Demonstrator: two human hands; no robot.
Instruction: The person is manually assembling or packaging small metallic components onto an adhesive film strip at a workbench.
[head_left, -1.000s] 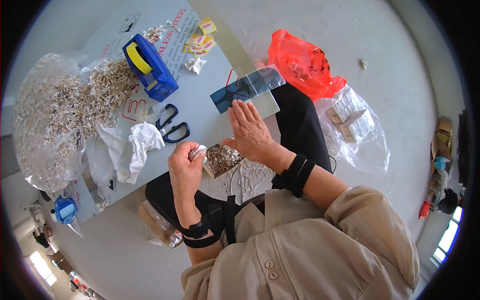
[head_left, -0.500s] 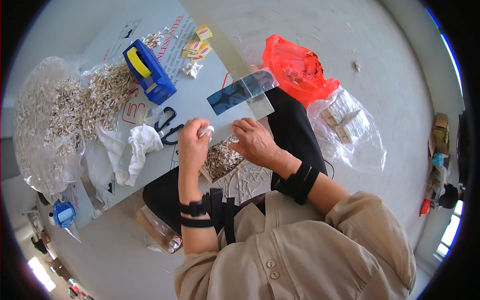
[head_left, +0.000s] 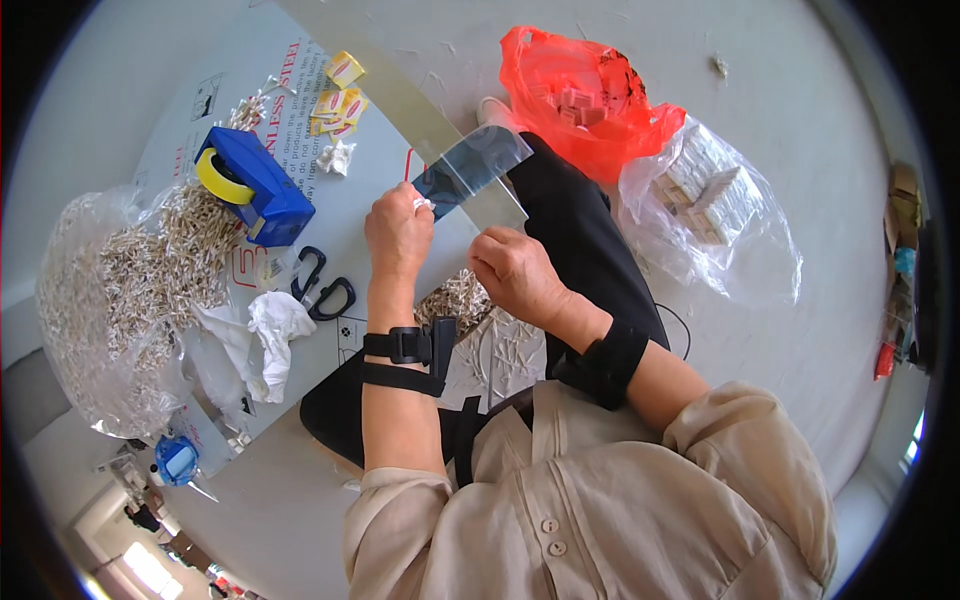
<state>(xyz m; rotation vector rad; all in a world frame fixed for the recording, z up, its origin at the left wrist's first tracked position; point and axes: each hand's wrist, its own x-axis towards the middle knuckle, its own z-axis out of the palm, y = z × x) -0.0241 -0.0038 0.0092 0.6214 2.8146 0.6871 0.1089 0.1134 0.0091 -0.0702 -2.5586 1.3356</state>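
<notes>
My left hand [head_left: 398, 235] is closed on a small white wad [head_left: 423, 203], which looks like tissue or cotton. It is at the near left end of a dark, glossy plastic sheet [head_left: 452, 178] on the table. My right hand [head_left: 522, 272] is a little to the right and nearer, its fingers curled in; whatever they hold, if anything, is hidden. Below and between my hands is a heap of thin cotton swabs [head_left: 458, 300], partly covered by my left wrist. More loose swabs [head_left: 505, 350] lie closer to my lap.
Left on the table are a blue tape dispenser [head_left: 270, 190], black-handled scissors [head_left: 325, 290], crumpled white tissue [head_left: 278, 335] and a clear bag of swabs [head_left: 130, 300]. Small yellow packets [head_left: 340, 108] lie farther back. Rightward are a red plastic bag [head_left: 590, 105] and a clear bag of white bundles [head_left: 710, 195].
My left hand has moved forward with the white wad, up to the dark sheet. My right hand's fingers have curled in more. The whole view has shifted slightly.
</notes>
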